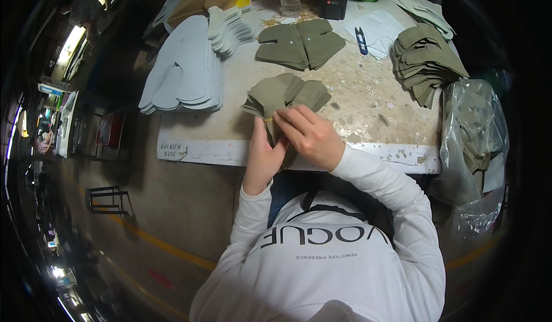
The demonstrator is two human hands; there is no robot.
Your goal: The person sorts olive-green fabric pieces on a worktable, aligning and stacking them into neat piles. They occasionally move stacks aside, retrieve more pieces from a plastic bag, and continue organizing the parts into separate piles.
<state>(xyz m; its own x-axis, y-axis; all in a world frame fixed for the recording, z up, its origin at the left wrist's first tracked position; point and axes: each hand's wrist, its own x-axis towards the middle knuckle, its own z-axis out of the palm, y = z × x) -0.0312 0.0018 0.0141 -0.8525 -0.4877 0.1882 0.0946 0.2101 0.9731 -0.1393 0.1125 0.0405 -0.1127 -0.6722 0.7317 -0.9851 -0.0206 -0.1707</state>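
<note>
A bundle of olive-green cut fabric pieces [270,96] is fanned out at the table's front edge, its narrow end pointing toward me. My left hand [263,152] grips that narrow end from the left, thumb pointing up along it. A thin yellow band [268,120] crosses the bundle between my hands. My right hand [310,136] closes over the bundle's right side, its bent fingertips pinching at the band; part of the grip is hidden behind the fingers. Just beyond lies another olive stack [300,43], spread in two halves.
Pale grey-white piece stacks [187,69] stand at left. Blue thread snips [361,40] lie near white paper [379,29]. Another olive stack [425,60] is at right, above a clear plastic bag [474,132]. A red-capped bottle [289,0] and black battery [332,0] stand at the back.
</note>
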